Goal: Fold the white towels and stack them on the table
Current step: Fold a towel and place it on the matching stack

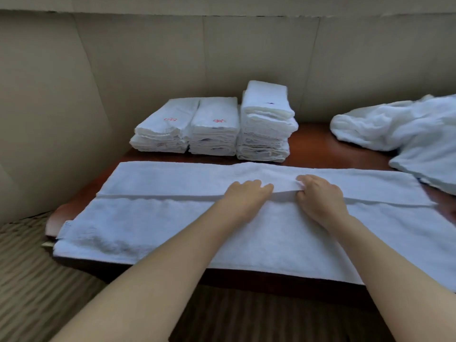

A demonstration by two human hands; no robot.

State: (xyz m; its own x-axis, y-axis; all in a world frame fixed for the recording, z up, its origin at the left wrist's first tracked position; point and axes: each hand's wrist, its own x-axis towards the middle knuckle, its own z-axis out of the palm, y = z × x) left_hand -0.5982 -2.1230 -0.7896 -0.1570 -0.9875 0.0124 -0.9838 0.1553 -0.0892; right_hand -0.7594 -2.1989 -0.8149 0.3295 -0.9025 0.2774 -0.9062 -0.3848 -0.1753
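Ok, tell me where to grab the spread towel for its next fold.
Probably by its short left end. The spread towel lies as a long strip across the table; come from the left, pinching both corners. Both the left hand and right hand sit mid-strip now.

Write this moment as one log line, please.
phase: folding | left hand and right hand: pinching towel edge | folded stacks: three | unfolded pile: waiting

The reddish-brown table (318, 141) carries a spread towel (153, 225) along its front, three folded stacks (212, 127) behind that towel, and a loose heap (407, 134) to its right.
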